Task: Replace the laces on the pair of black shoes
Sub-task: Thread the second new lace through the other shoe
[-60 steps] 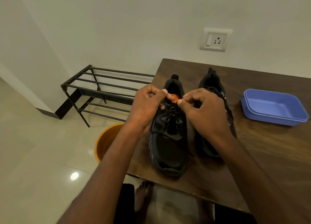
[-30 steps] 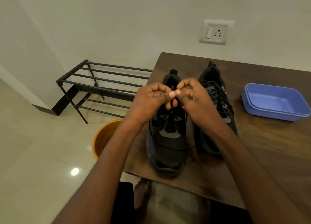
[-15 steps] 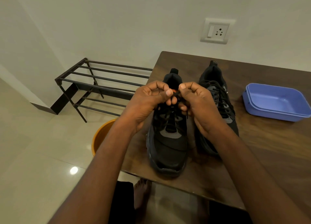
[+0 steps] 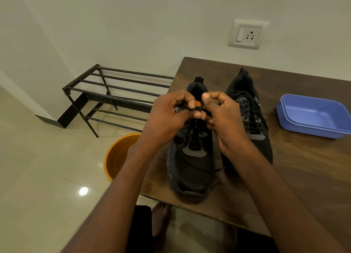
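Hidden: our hands cover the upper eyelets of the left shoe [image 4: 190,163], so we cannot tell how the lace [image 4: 190,131] is threaded there; only an orange patch [image 4: 198,103] shows between the thumbs.
Left hand [image 4: 167,118]: our grip is narrow, fingers curled, pinching the lace above the tongue.
Right hand [image 4: 221,118]: our grip is also narrow, thumb and fingers pinching the same lace, touching the left hand.
Shoes: both stand side by side on the table [image 4: 303,176], toes toward us; the right shoe [image 4: 248,120] is laced, its toe hidden by our forearm.
Tub [image 4: 311,116]: blue, on the table right of the shoes, cut off by the frame edge; we see nothing in it.
Bucket [image 4: 117,156]: orange, on the floor, partly behind our left arm; contents not visible.
Rack [image 4: 114,93]: dark, by the wall.
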